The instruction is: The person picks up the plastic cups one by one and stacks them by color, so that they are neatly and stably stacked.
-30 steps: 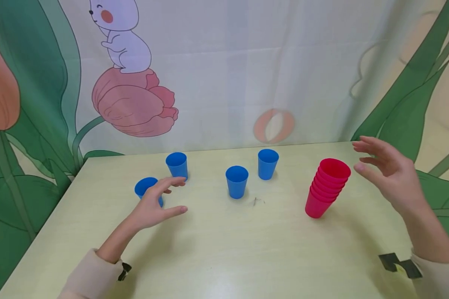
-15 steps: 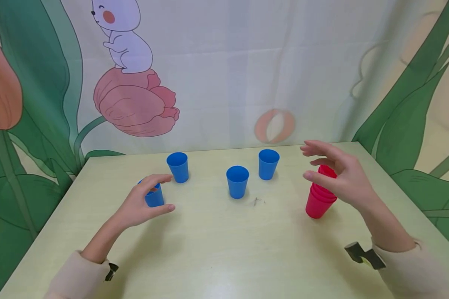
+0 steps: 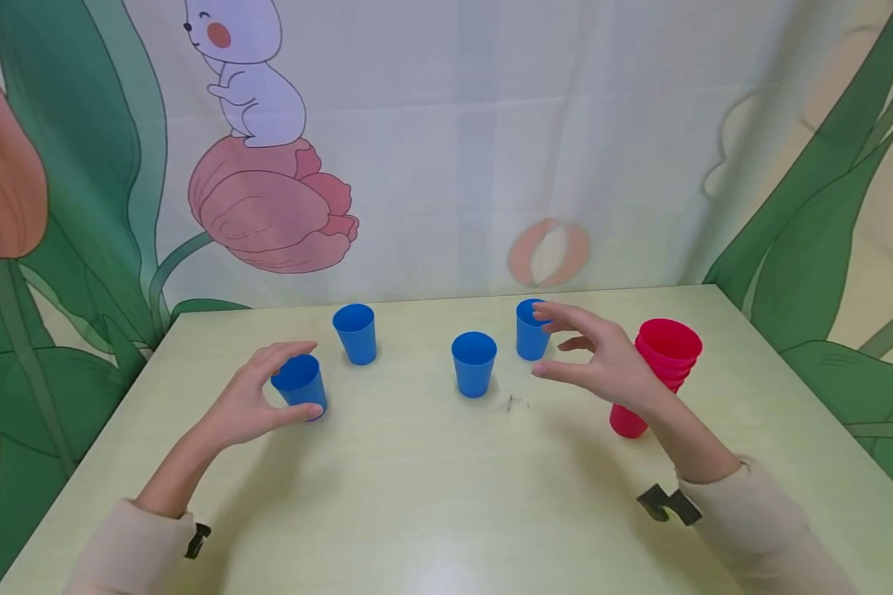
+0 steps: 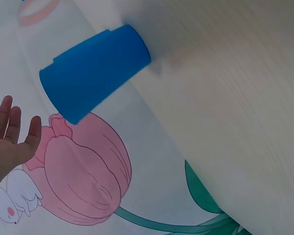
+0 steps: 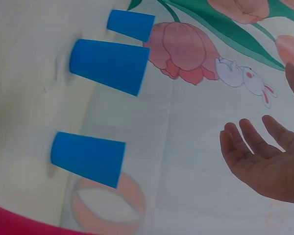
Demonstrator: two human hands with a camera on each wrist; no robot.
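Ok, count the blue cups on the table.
4: first blue cup beside the left hand, second cup farther back, third cup near the middle, fourth cup partly hidden by the right hand.

Behind the bare left hand (image 3: 249,401), a plain pale beige sleeve (image 3: 137,541) ended in a wide cuff, a small black fitting (image 3: 198,541) at its inner edge. Behind the bare right hand (image 3: 603,359), a matching sleeve (image 3: 752,512) had an angular, notched black piece (image 3: 686,508) beside its cuff.

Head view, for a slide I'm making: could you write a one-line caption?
Two open hands above a pale table with four upright blue cups and a stack of red cups.
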